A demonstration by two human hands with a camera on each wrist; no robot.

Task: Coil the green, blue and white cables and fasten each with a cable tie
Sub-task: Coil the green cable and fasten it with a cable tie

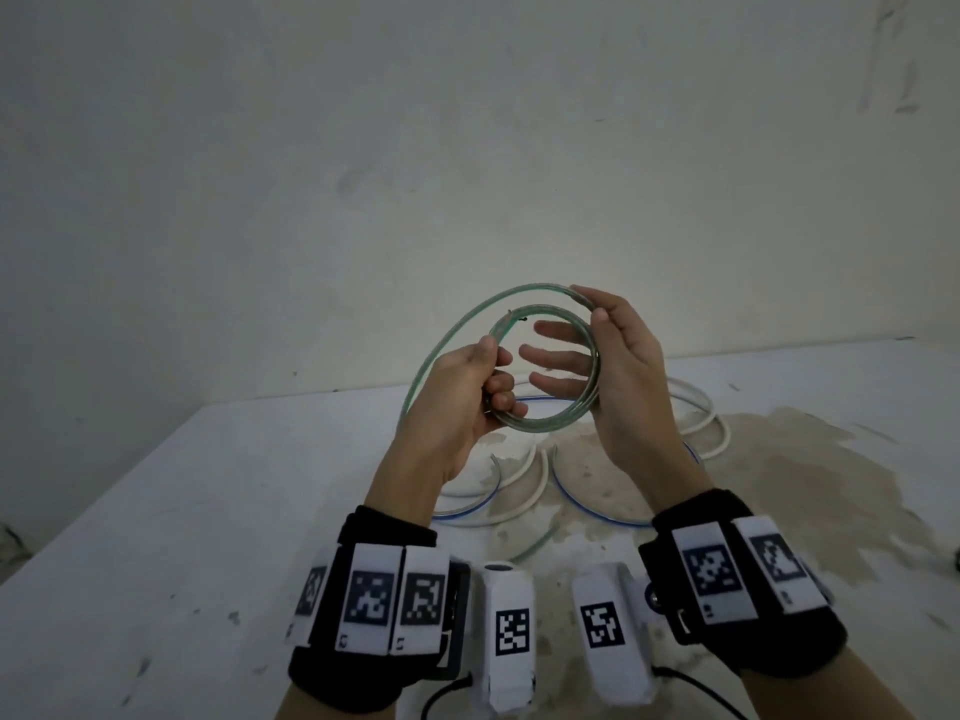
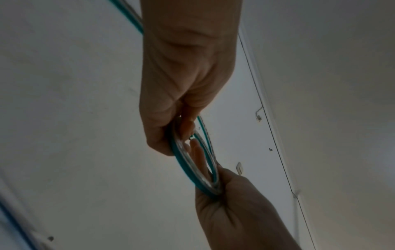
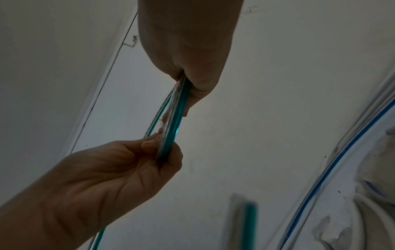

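Observation:
The green cable (image 1: 540, 426) is wound into a small coil held in the air above the white table (image 1: 208, 511). My left hand (image 1: 467, 392) grips the coil's left side with curled fingers. My right hand (image 1: 623, 371) pinches the coil's upper right under the thumb, and its other fingers reach straight behind the ring. A wider loose loop of green cable arcs over the top and trails down to the table. Both wrist views show the coil edge-on (image 2: 186, 170) (image 3: 177, 108) between the two hands. The blue cable (image 1: 571, 506) and white cable (image 1: 711, 423) lie in loose curves below. No cable tie shows.
A brownish stained patch (image 1: 779, 459) covers the table's right part. A bare wall (image 1: 467, 148) rises just behind the table. The blue cable (image 3: 320, 182) curves past in the right wrist view.

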